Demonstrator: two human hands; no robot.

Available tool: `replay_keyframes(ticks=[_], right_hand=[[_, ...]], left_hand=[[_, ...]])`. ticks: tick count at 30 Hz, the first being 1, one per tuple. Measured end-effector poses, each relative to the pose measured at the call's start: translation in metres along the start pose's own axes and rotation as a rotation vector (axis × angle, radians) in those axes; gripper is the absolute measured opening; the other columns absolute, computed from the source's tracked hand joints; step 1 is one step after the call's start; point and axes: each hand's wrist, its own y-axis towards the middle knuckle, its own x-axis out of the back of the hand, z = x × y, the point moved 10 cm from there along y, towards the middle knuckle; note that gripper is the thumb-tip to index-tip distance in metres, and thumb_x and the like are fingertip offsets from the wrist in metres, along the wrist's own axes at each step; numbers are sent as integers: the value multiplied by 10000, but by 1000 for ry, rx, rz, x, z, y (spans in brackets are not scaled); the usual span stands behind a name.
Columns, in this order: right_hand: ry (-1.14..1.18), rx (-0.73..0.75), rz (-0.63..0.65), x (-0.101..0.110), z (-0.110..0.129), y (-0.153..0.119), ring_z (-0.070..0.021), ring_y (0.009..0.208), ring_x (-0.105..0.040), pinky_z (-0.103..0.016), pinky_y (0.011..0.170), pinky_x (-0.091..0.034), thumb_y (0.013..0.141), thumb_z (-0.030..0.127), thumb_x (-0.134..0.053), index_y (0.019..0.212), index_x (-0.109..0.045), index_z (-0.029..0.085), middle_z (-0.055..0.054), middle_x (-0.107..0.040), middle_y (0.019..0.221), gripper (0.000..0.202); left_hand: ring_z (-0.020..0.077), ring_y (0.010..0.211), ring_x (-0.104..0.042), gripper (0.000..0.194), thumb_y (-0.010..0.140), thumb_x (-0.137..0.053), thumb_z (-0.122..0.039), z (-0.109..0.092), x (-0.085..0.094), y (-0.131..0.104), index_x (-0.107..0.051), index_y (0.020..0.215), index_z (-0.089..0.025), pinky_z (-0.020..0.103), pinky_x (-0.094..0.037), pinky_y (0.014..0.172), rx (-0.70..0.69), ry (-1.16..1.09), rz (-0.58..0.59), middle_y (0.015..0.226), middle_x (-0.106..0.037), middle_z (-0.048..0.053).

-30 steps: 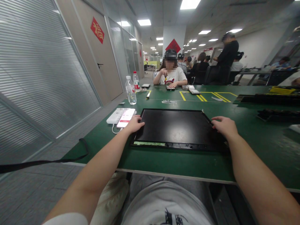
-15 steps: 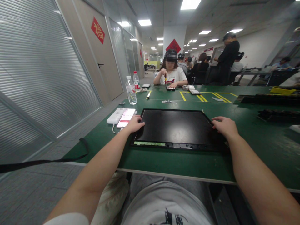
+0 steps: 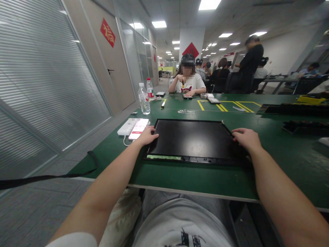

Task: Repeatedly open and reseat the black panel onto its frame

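Observation:
A black flat display panel (image 3: pixel 191 139) lies on the green table in front of me, its dark face up. Along its near edge runs a frame strip with a pale green circuit strip (image 3: pixel 163 157) at the left. My left hand (image 3: pixel 147 136) grips the panel's left edge, thumb on top and fingers at the outer side. On the right edge, my right hand (image 3: pixel 247 139) holds the frame between thumb and bent fingers. The undersides of the fingers are hidden on both sides.
Left of the panel are a lit phone (image 3: pixel 138 129) and a white box (image 3: pixel 125 127) with a cable. Behind stand two bottles, one a clear water bottle (image 3: pixel 144 99). Dark parts (image 3: pixel 290 109) lie at the right. Across the table a person (image 3: pixel 189 80) works with a tool.
Both hands and the panel stay in place. The view shifts very slightly; the person opposite moves the tool hand a little.

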Motion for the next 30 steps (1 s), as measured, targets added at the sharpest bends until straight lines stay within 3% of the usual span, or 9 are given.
replay_keyframes(ticks=[7,30], right_hand=[[35,-40,45,2,5,-9,-204,581,-665,-357,716,-565,790,303,-591,1124,-797,219,-46,-760,756,401],[26,-16,1,2,2,-6,-213,558,-659,-361,683,-554,769,300,-587,1042,-802,222,-47,-763,728,356]], left_hand=[[342,1374,-570,268,776,-711,-334,1,2,0,-784,983,-181,446,-407,1213,16,-17,-19,1396,-659,147],[322,1381,-557,298,799,-704,-325,0,1,-1,-768,1044,-168,440,-401,1207,24,-1,-8,1412,-644,149]])
